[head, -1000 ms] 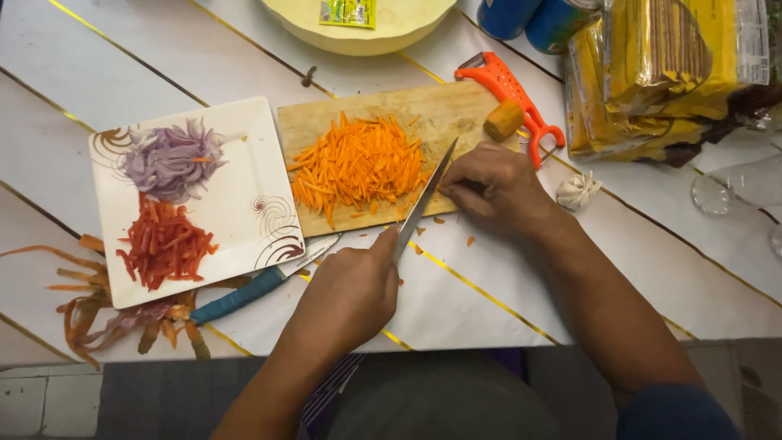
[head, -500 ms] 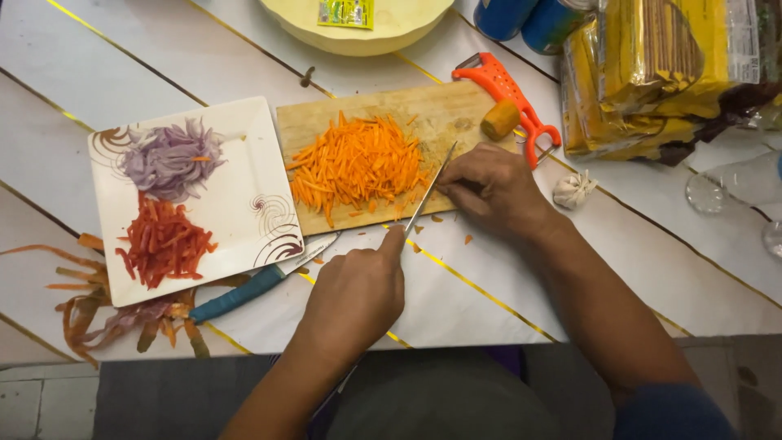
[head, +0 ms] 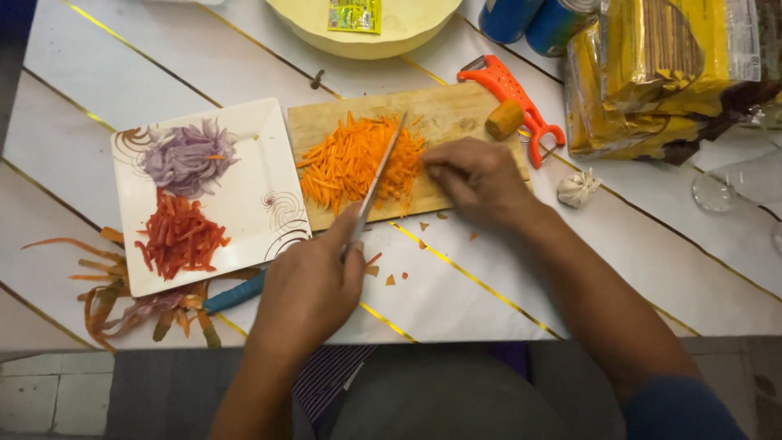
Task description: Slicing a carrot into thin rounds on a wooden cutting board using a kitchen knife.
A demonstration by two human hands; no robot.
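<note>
We note the left hand (head: pixel 314 281) closed over a knife (head: pixel 381 175) handle we cannot see, the right hand (head: pixel 476 175) curled on shredded carrot (head: pixel 350 159).

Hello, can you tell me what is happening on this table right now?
A person is cutting carrot strips on a wooden board. The left hand holds a knife over the pile; the right hand rests beside it. A white plate to the left holds purple and red shreds.
</note>
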